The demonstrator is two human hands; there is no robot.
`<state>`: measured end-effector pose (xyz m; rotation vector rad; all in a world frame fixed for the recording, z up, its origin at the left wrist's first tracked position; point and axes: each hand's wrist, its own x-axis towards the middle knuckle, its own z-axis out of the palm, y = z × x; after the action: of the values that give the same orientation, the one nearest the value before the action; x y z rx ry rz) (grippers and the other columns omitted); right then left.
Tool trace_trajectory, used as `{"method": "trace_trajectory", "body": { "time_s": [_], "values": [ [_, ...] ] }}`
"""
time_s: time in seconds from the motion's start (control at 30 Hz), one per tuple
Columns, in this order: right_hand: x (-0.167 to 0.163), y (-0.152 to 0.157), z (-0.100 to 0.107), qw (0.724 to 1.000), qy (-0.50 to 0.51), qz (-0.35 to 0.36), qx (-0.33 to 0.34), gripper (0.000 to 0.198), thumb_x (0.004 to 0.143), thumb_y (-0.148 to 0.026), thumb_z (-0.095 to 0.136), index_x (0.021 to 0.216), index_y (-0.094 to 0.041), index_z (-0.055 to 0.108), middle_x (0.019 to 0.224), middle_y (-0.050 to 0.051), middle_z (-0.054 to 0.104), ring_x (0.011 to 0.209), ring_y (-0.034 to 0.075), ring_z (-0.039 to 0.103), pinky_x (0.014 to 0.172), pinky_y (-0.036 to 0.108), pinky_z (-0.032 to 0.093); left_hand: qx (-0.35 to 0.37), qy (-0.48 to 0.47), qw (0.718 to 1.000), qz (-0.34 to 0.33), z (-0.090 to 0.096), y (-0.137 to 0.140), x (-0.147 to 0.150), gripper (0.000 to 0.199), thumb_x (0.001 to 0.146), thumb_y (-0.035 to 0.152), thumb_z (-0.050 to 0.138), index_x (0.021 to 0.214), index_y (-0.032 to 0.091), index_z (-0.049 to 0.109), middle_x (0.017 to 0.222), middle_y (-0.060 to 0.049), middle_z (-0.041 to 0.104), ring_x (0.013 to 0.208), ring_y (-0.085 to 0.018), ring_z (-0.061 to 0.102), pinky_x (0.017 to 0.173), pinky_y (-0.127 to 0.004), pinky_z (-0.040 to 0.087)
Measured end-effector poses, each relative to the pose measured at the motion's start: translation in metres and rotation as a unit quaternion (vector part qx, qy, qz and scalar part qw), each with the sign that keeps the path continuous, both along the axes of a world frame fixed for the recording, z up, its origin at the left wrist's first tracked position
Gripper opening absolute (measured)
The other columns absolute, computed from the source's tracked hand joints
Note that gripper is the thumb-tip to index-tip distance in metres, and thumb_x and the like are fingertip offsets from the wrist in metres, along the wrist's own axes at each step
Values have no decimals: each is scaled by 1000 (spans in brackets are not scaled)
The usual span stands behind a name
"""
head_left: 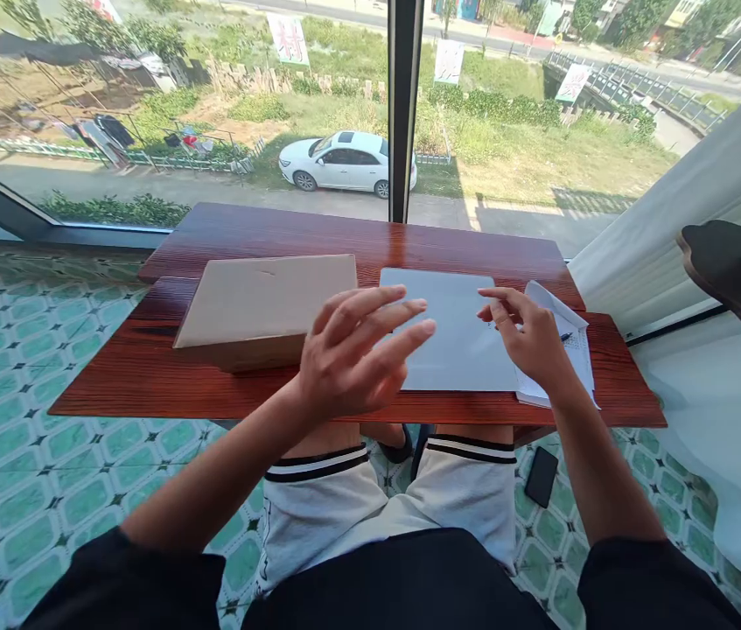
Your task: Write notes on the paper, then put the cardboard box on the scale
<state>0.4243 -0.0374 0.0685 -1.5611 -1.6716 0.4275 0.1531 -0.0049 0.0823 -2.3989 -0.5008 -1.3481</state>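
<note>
Left hand (350, 354) hovers fingers spread, holding nothing, over white sheet (452, 341) lying flat mid-table (147, 385) beside cardboard box (262, 311); right hand (527, 337), fingers loosely curled and empty, rests at sheet's right edge on papers (573, 350).

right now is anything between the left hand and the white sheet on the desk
Nothing visible. The left hand hovers open over the near left edge of the white sheet, with only air beneath it. The cardboard box lies to its left, clear of the sheet. The right hand rests at the sheet's right edge.
</note>
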Motion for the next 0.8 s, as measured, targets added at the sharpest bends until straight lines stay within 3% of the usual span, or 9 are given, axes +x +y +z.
{"method": "trace_trajectory", "body": {
  "time_s": [0.2,0.43,0.6,0.8],
  "values": [
    [71,-12,-9,992,-90,-93,-16,35,96,-42,53,116,-20,72,88,6,72,76,17,67,71,30,50,97,75,982,-145,-6,-9,78,37,89,22,60,125,26,57,120,-3,71,121,-17,61,103,-34,48],
    [126,-21,-42,977,-134,-156,-55,40,98,-45,45,111,-21,74,82,5,70,74,18,63,73,30,42,116,214,938,-248,-40,-33,158,41,94,24,56,134,24,53,126,-10,64,116,-20,58,104,-39,45],
    [144,-17,-72,955,-190,-212,-77,43,101,-45,38,106,-21,74,83,7,71,73,20,61,66,30,31,99,269,923,-257,-66,-51,199,37,97,20,45,132,25,56,125,-10,64,115,-21,59,96,-37,46],
    [148,-20,-101,925,-262,-256,-103,45,104,-43,31,104,-21,71,80,8,69,65,19,54,64,29,18,76,292,927,-222,-89,-65,215,38,97,23,46,133,23,57,135,-13,62,122,-24,58,102,-43,45]
  ]
}}
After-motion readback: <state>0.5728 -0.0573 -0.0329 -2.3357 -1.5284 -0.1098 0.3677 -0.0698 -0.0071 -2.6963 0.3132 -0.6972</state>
